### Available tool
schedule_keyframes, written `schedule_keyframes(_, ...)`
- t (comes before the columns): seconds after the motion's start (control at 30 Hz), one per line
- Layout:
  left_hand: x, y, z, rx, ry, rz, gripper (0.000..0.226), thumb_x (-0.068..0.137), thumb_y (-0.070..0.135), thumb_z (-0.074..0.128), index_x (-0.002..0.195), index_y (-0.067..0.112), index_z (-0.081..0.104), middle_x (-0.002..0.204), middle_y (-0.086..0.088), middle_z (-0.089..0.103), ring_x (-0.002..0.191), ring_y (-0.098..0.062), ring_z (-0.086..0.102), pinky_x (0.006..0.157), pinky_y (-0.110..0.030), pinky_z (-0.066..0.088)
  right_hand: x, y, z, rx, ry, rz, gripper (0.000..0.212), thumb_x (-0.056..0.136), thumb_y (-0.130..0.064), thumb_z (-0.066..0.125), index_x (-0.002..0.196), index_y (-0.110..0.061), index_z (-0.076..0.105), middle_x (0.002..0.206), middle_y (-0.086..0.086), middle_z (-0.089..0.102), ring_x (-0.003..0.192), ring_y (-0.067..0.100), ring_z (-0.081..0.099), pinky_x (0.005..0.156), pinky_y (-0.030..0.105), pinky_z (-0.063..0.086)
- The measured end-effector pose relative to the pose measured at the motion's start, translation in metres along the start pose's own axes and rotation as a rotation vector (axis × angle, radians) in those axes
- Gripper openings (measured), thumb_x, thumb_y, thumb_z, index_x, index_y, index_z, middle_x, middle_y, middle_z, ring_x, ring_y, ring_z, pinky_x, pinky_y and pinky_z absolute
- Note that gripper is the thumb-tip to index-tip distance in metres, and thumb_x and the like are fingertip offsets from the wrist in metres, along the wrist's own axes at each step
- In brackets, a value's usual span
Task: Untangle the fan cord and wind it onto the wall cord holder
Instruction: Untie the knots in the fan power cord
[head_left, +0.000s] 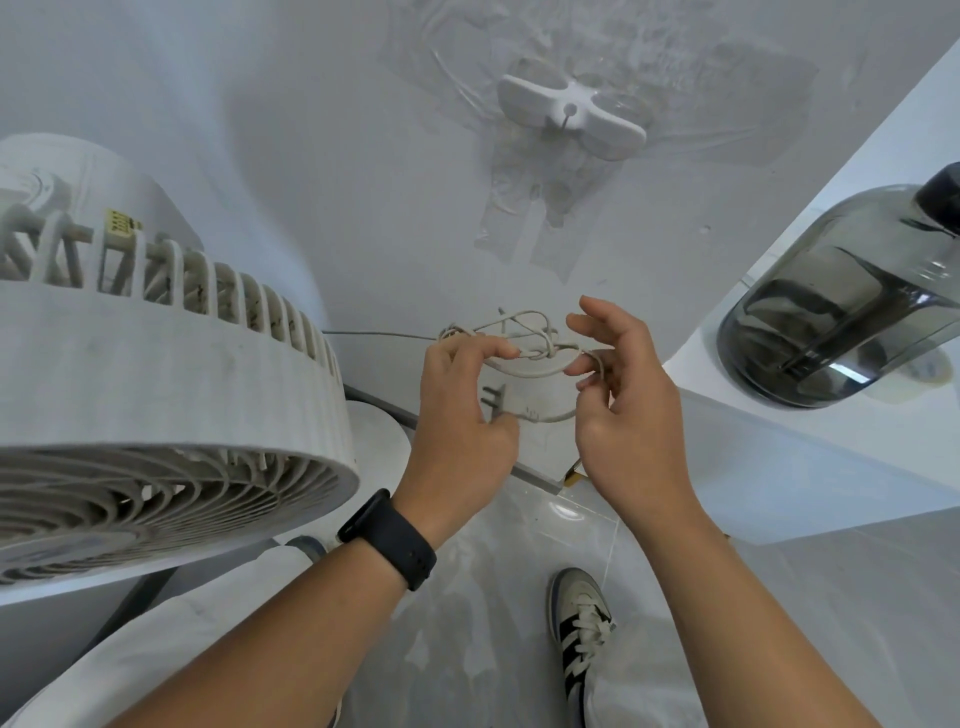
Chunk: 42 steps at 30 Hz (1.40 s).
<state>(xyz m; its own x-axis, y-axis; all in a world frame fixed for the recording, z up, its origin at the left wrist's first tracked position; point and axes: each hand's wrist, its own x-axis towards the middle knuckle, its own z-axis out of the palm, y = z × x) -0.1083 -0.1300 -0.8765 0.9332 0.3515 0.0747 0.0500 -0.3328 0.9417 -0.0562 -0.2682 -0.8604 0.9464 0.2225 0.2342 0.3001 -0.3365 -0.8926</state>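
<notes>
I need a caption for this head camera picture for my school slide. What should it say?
Two hands pick at a knot in the fan cord, below the bare wall cord holder.

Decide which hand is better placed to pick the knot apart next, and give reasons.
Probably the left hand: its fingertips pinch the cord right beside the knot, while the right hand holds a loop further off.
</notes>
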Motion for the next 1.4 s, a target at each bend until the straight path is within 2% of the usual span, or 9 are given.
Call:
schedule_keyframes(0.17,0.000,-0.002,-0.001,0.032,-0.012,-0.013,0.075,0.078,-0.015,0.054,0.133,0.035,0.051,0.130,0.018,0.037,0.131,-0.001,0.040,0.098,0.000,0.034,0.001,0.000,-0.003,-0.119,-0.008,-0.037,0.071,0.087,0.015,0.044,0.141,-0.032,0.050,0.124,-0.014,0.063,0.096,0.012,0.063,0.081,0.016,0.049)
schedule_keyframes(0.33,0.000,-0.004,0.003,0.058,0.017,-0.049,0.060,0.086,-0.003,0.059,0.137,0.029,0.054,0.131,0.012,0.035,0.129,-0.009,0.043,0.092,0.002,0.034,0.005,0.009,-0.007,-0.260,0.059,0.099,0.033,0.097,-0.006,0.059,0.123,-0.023,0.068,0.102,-0.011,0.071,0.089,-0.004,0.064,0.081,0.013,0.051)
schedule_keyframes(0.47,0.001,-0.005,0.003,0.072,-0.007,-0.079,0.056,0.090,0.002,0.059,0.139,0.028,0.056,0.130,0.010,0.036,0.118,-0.005,0.046,0.086,0.002,0.036,0.008,0.013,-0.007,-0.233,0.068,0.235,0.019,0.101,-0.019,0.060,0.112,-0.024,0.074,0.090,-0.015,0.070,0.073,-0.007,0.059,0.066,0.006,0.044)
schedule_keyframes(0.6,0.000,-0.006,0.005,0.133,0.123,-0.079,0.046,0.084,0.004,0.062,0.121,0.031,0.062,0.122,0.007,0.033,0.123,-0.015,0.041,0.098,-0.014,0.042,0.009,0.007,-0.006,-0.075,0.010,0.236,0.023,0.106,-0.024,0.052,0.119,-0.032,0.069,0.104,-0.018,0.069,0.093,0.000,0.064,0.083,0.018,0.049)
schedule_keyframes(0.77,0.000,0.003,-0.001,0.253,0.336,0.134,0.022,0.083,0.009,0.061,0.102,0.022,0.059,0.111,0.005,0.040,0.104,-0.016,0.038,0.086,-0.010,0.035,0.006,0.003,-0.009,0.068,-0.039,0.125,0.032,0.104,-0.010,0.053,0.117,-0.036,0.066,0.085,-0.015,0.058,0.079,0.012,0.060,0.074,0.016,0.049)
schedule_keyframes(0.9,0.000,0.003,0.001,0.337,0.225,0.241,0.019,0.089,0.023,0.062,0.107,0.029,0.064,0.111,0.010,0.050,0.107,-0.014,0.042,0.093,-0.029,0.036,0.001,0.002,-0.010,-0.006,-0.052,-0.026,0.033,0.101,-0.004,0.057,0.118,-0.029,0.070,0.090,-0.013,0.063,0.090,0.008,0.060,0.080,0.017,0.046)
schedule_keyframes(1.07,-0.001,-0.001,0.002,0.406,0.163,0.232,0.023,0.092,0.033,0.062,0.115,0.034,0.063,0.114,0.016,0.053,0.109,-0.011,0.043,0.092,-0.028,0.031,-0.002,0.002,-0.008,-0.051,-0.039,-0.098,0.032,0.098,-0.013,0.056,0.117,-0.036,0.069,0.099,-0.018,0.066,0.100,0.012,0.061,0.097,0.046,0.046)
schedule_keyframes(1.23,0.002,0.003,-0.004,0.299,0.085,0.102,0.034,0.098,0.033,0.057,0.132,0.036,0.055,0.119,0.018,0.058,0.117,-0.009,0.046,0.102,-0.030,0.028,-0.004,-0.001,-0.006,-0.141,-0.042,-0.222,0.032,0.099,-0.013,0.057,0.114,-0.038,0.067,0.099,-0.019,0.067,0.095,0.011,0.056,0.093,0.033,0.038)
schedule_keyframes(1.4,0.004,0.003,-0.004,0.225,0.046,0.012,0.018,0.097,0.034,0.062,0.114,0.040,0.065,0.100,0.019,0.057,0.107,-0.008,0.043,0.100,-0.038,0.036,-0.004,0.000,-0.002,-0.153,-0.004,-0.214,0.028,0.100,-0.013,0.056,0.115,-0.032,0.069,0.096,-0.017,0.065,0.093,0.010,0.056,0.090,0.032,0.040)
